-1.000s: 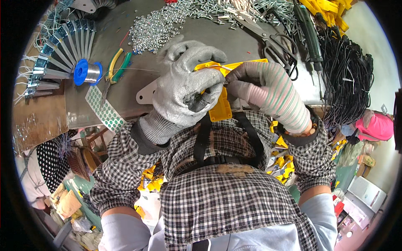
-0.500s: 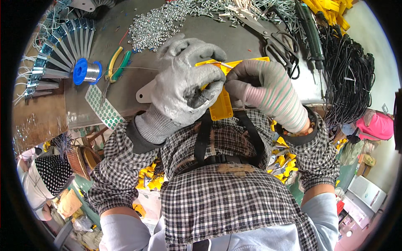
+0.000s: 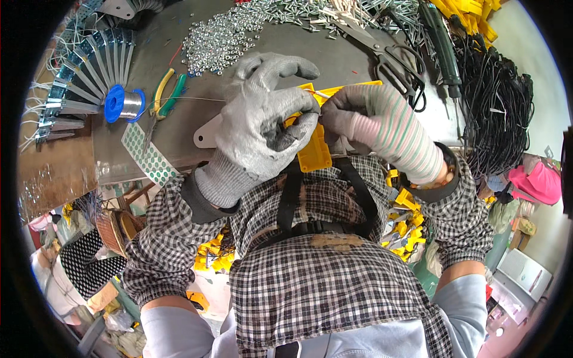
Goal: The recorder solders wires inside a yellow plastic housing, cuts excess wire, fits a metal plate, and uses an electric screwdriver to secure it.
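My left hand (image 3: 268, 113), in a grey coated glove, pinches thumb and forefinger together while its other fingers stand lifted. My right hand (image 3: 370, 116), in a striped knit glove, is closed with its fingertips meeting those of the left. What either pinch holds is hidden between the gloves. Beneath both hands lies a yellow plastic housing (image 3: 314, 156), its near end by the bench edge. A short white wire (image 3: 321, 93) with an orange end shows just above the fingertips. Left of my left hand rests a flat grey plate with a hole (image 3: 207, 135).
On the left are a solder wire spool (image 3: 124, 104), pliers (image 3: 168, 94), a green-dotted sticker strip (image 3: 145, 150) and metal parts with wires (image 3: 89, 65). Nuts (image 3: 221, 39) and screws (image 3: 292, 12) lie behind. Scissors (image 3: 391, 56), an electric screwdriver (image 3: 440, 51) and black cables (image 3: 498, 107) are right.
My right wrist and forearm have shifted slightly right and outward. The forefinger of my left hand has lifted a little. Both pinches stay together; a person at the far left has moved.
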A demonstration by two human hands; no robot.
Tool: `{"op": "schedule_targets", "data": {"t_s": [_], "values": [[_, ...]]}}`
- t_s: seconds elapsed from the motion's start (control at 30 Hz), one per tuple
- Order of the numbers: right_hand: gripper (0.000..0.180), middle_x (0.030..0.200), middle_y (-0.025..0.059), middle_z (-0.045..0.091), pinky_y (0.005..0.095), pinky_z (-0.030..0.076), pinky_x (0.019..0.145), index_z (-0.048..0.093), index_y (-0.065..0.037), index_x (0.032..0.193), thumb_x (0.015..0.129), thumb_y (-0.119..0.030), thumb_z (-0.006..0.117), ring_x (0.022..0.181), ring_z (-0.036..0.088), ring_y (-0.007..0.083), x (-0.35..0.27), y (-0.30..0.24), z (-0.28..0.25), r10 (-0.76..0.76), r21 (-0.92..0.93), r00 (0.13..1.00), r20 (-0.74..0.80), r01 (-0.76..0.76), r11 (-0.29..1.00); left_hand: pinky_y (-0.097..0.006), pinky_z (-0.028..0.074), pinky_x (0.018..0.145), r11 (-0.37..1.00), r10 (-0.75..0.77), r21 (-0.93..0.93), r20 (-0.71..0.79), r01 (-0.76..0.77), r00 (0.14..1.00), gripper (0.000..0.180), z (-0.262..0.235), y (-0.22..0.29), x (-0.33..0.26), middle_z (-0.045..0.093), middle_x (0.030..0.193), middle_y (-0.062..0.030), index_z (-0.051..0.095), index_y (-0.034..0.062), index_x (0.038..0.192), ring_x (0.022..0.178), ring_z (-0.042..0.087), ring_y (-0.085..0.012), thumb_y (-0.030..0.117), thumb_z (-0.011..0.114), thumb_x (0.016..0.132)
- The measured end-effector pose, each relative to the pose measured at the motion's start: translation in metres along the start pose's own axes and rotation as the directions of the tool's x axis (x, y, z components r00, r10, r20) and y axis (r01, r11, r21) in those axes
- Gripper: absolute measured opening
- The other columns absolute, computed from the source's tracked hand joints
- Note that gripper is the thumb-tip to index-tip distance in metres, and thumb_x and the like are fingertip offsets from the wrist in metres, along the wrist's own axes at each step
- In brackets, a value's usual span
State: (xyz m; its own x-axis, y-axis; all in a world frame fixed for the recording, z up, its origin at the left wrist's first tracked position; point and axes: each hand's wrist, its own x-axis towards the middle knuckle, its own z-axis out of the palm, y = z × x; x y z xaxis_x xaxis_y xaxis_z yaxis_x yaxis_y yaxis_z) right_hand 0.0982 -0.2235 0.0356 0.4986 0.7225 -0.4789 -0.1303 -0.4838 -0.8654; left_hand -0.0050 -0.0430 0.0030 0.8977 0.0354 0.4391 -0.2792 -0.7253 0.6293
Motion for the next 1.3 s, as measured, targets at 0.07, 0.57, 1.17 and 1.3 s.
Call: {"op": "schedule_targets", "data": {"t_s": [0.07, 0.57, 1.17, 1.3], "values": [[0.029, 0.070, -0.0019, 0.062, 0.0183, 0.036, 0.048, 0.069, 0.000, 0.088, 0.088, -0.029, 0.069, 0.054, 0.047, 0.0009, -0.001, -0.001, -0.004, 0.052, 0.116, 0.997, 0.051, -0.057, 0.992, -0.040, 0.041, 0.096, 0.981, 0.141, 0.131, 0.023, -0.143, 0.990, 0.018, -0.005, 0.001, 0.003, 0.063, 0.112, -0.0061, 0.069, 0.0114, 0.082, 0.110, 0.055, -0.0260, 0.006, 0.073, 0.065], [0.021, 0.072, -0.0022, 0.062, 0.0188, 0.041, 0.052, 0.068, 0.000, 0.091, 0.086, -0.021, 0.070, 0.057, 0.051, 0.0024, 0.000, 0.011, 0.003, -0.020, 0.172, 1.000, -0.015, 0.022, 0.985, -0.036, 0.046, 0.095, 1.000, -0.006, -0.016, 0.062, 0.007, 0.998, 0.014, 0.004, 0.004, -0.001, 0.062, 0.114, -0.0077, 0.064, 0.0040, 0.085, 0.110, 0.057, -0.0248, 0.007, 0.073, 0.075], [0.027, 0.067, -0.0002, 0.061, 0.0206, 0.041, 0.050, 0.068, 0.002, 0.092, 0.089, -0.025, 0.068, 0.054, 0.051, 0.0036, -0.007, -0.003, 0.002, 0.033, 0.083, 0.999, -0.015, -0.032, 0.996, -0.040, 0.042, 0.092, 0.977, 0.163, 0.148, -0.054, -0.154, 0.985, 0.015, 0.007, 0.005, -0.004, 0.062, 0.117, -0.0043, 0.066, 0.0103, 0.078, 0.110, 0.054, -0.0268, 0.005, 0.073, 0.067], [0.027, 0.070, 0.0002, 0.063, 0.0208, 0.042, 0.051, 0.069, 0.002, 0.094, 0.087, -0.023, 0.071, 0.056, 0.051, 0.0036, -0.004, 0.002, -0.002, 0.041, 0.132, 0.999, 0.001, -0.040, 0.990, -0.041, 0.040, 0.091, 0.923, 0.270, 0.311, -0.103, -0.227, 0.957, 0.010, 0.014, 0.003, -0.006, 0.063, 0.115, -0.0022, 0.064, 0.0122, 0.075, 0.105, 0.056, -0.0259, 0.012, 0.074, 0.071]]}}
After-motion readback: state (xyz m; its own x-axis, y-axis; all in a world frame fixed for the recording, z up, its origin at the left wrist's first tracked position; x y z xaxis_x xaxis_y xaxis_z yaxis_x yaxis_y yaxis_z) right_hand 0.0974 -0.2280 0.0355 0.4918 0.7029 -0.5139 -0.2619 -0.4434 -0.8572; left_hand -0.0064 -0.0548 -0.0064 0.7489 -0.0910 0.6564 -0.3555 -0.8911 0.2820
